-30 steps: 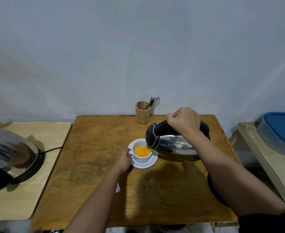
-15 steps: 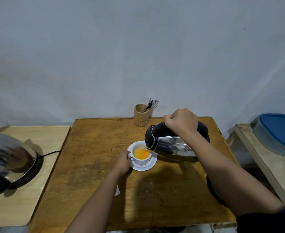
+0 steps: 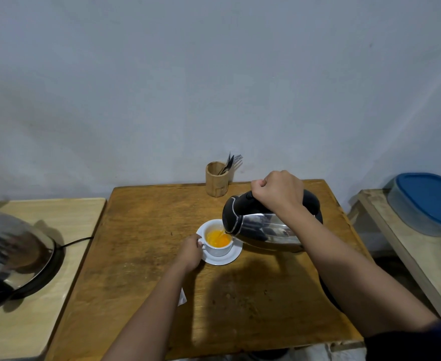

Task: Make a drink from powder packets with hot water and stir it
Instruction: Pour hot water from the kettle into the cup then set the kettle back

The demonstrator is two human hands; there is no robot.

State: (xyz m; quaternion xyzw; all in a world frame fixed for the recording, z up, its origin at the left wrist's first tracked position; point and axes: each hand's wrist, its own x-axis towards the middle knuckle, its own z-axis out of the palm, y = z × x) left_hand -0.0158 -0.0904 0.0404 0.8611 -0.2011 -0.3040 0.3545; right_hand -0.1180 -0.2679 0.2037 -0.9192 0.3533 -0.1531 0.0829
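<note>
Head view looks down on a brown wooden counter with a white cup standing on a white saucer near its middle. Orange liquid fills the cup partway. A steel kettle with a black lid and handle is tipped over the cup from 3 o'clock, its spout above the cup's rim, and a thin stream of water falls into the orange liquid. The right hand grips the kettle's black handle from above, fingers wrapped closed around it. The left hand sits at 9 o'clock of the cup, its fingers closed on the cup's small handle and touching the saucer's edge. A white scrap of packet pokes out from under the left forearm, toward 6 o'clock of the cup. At 12 o'clock, by the wall, a wooden holder carries dark cutlery. On a paler side counter at 9 o'clock stands a second steel kettle on its black base, with a cord trailing off. At 3 o'clock a clear container with a blue lid rests on another counter.
</note>
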